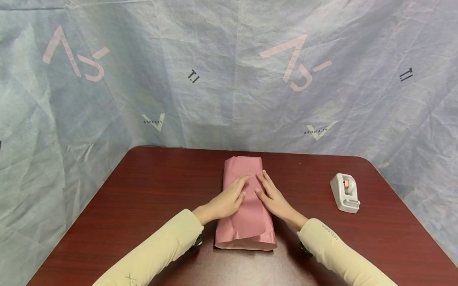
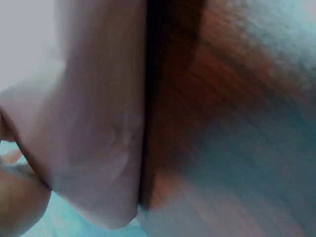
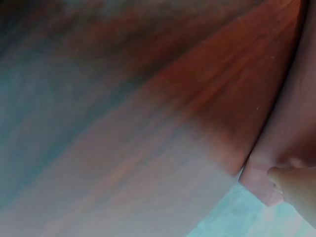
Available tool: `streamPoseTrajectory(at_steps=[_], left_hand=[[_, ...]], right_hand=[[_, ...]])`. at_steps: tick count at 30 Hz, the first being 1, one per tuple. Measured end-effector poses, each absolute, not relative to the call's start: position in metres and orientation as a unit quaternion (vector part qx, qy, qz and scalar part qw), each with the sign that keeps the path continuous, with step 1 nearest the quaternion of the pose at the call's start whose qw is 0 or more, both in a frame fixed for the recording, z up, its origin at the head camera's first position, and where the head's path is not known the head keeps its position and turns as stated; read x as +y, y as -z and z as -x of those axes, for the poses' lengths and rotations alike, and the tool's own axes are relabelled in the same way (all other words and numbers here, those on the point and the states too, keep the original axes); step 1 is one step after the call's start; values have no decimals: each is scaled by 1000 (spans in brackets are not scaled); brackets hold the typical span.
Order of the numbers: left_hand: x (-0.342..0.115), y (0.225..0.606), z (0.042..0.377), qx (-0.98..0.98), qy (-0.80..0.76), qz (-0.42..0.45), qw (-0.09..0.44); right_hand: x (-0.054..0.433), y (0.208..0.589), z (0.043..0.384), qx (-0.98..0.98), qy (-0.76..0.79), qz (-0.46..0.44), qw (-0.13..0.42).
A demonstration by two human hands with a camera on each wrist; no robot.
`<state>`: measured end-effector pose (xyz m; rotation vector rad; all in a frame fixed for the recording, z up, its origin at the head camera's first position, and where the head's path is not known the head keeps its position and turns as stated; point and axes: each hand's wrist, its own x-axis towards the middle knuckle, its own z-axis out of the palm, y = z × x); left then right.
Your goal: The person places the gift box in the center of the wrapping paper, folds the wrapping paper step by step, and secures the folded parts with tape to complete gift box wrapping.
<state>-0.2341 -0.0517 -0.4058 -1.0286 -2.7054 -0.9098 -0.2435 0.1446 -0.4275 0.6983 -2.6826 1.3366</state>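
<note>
Resting on pink paper parcel [image 1: 247, 217], 2 hands [image 1: 226, 201] [image 1: 277, 203] apart, uncurled, tape dispenser [image 1: 345, 197] in head view only

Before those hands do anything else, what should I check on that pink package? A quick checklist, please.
1. Left hand on the pink package: ok.
2. Right hand touching the package's right side: ok.
3. Near end closed: not ok, it gapes open.
4. Far end sealed: cannot tell.
5. Tape dispenser on the table, likely within the right hand's reach: ok.
</note>
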Motion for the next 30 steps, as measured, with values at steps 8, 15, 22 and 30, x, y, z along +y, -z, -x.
streamPoseTrajectory(at_steps=[8,15,22,30], left_hand=[[-62,409,241,-889,437,120,64],[-59,420,242,-850,522,-3,-66],[-53,425,240,-819,571,-8,-55],[-53,424,242,-801,596,-13,-60]], right_hand=[[142,428,242,-872,-430,-230,29],[139,428,242,-867,-445,-226,-13],[140,425,242,-861,-471,-171,-86],[144,421,242,-851,-485,-159,-123]])
